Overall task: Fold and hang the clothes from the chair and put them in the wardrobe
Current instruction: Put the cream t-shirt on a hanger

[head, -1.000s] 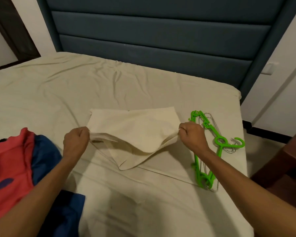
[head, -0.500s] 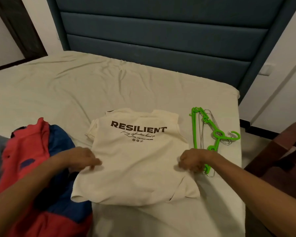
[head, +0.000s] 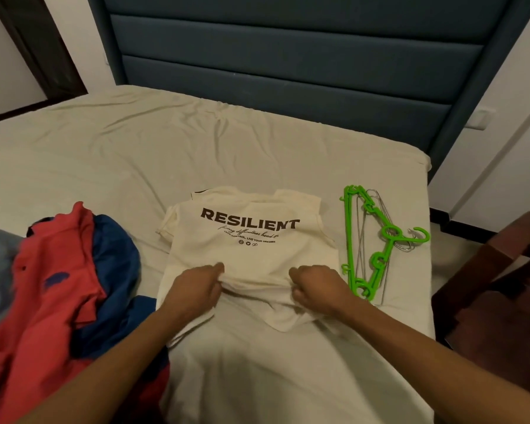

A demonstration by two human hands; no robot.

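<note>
Cream T-shirt [head: 251, 240] pinched between hands [head: 257, 289]

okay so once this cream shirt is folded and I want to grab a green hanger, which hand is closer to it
The right hand, probably. It grips the cream RESILIENT T-shirt at its right side, just beside the green hangers. The left hand holds the shirt's other side, nearer the red and blue clothes pile.

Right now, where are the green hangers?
In the head view the green hangers lie flat on the bed near its right edge, just right of the cream T-shirt and beside the right hand.
</note>
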